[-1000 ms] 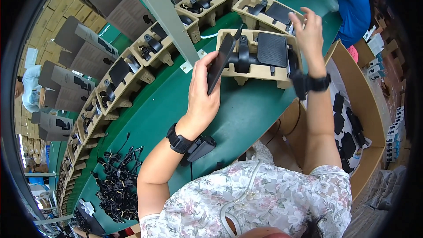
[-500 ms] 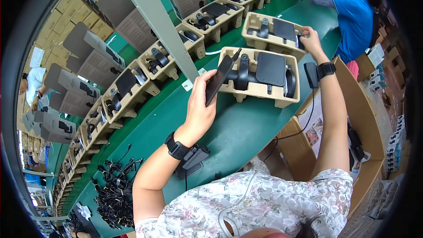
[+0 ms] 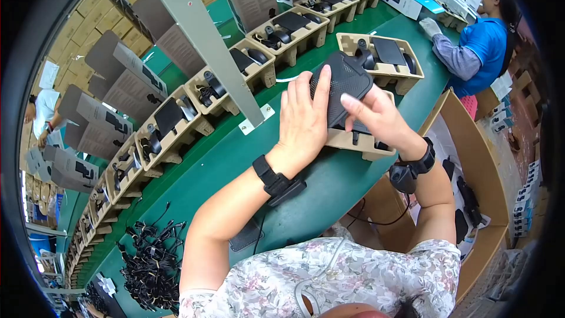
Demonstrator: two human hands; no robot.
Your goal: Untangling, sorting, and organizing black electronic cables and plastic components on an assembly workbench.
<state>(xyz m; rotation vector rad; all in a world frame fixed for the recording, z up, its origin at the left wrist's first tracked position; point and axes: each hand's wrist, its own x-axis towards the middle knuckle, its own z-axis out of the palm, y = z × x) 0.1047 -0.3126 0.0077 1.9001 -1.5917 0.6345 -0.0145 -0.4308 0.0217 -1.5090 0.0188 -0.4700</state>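
Note:
A flat black device (image 3: 346,82) with a dotted, perforated face is held up between both hands above a brown pulp tray (image 3: 353,139) on the green belt (image 3: 235,159). My left hand (image 3: 301,119) grips its left side, fingers spread up along the edge. My right hand (image 3: 376,116) holds its lower right, with the index finger lying across the face. Both wrists wear black bands. The tray under the hands is mostly hidden.
More pulp trays (image 3: 376,59) with black parts line the belt on both sides. A grey post (image 3: 206,41) rises left of centre. Bundled black cables (image 3: 150,265) lie at lower left. A person in blue (image 3: 479,47) works at upper right. Cardboard bin (image 3: 471,188) stands at right.
The black device has been turned from edge-on to face-up and my right hand has come off the tray onto it. The tray now sits right under my hands.

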